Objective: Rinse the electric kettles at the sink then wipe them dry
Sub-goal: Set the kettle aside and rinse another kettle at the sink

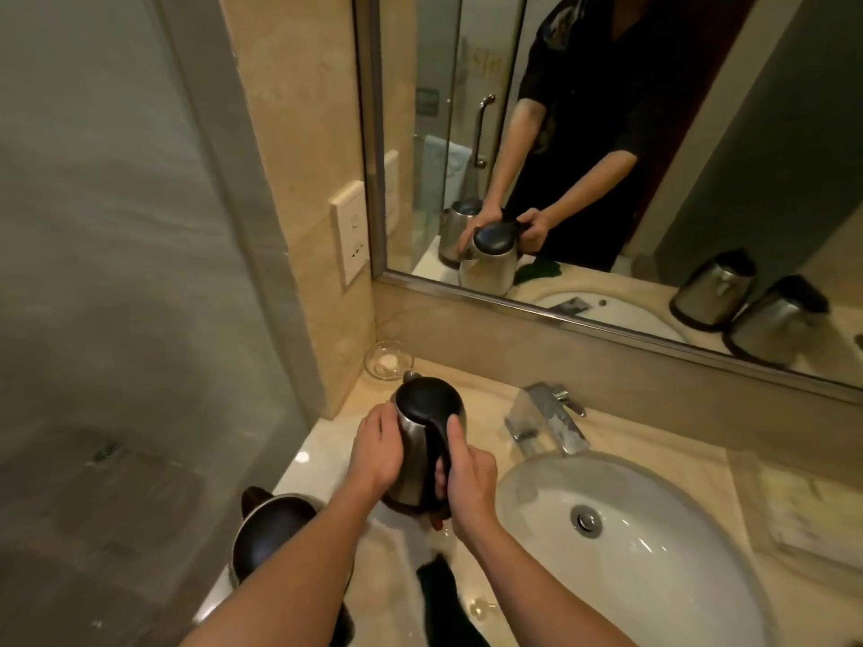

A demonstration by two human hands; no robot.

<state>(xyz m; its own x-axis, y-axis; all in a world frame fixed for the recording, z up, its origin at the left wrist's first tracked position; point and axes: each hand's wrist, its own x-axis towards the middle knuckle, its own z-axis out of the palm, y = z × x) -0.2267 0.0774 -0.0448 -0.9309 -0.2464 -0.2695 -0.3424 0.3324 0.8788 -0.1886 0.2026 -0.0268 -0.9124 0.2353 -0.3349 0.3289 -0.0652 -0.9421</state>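
A steel electric kettle [422, 431] with a black lid stands upright on the marble counter, left of the sink. My right hand [469, 483] grips its black handle, thumb lying along the handle's top. My left hand [378, 452] rests flat against the kettle's left side. A second steel kettle [268, 539] with a dark lid stands at the counter's near left corner, partly hidden under my left forearm. A dark cloth [439, 595] lies on the counter between my arms.
The white oval sink [654, 572] and chrome faucet [546, 420] are to the right. A small glass dish [387, 359] sits in the back corner by the wall. A folded pale towel [812, 516] lies at far right. The mirror [677, 147] reflects two more kettles.
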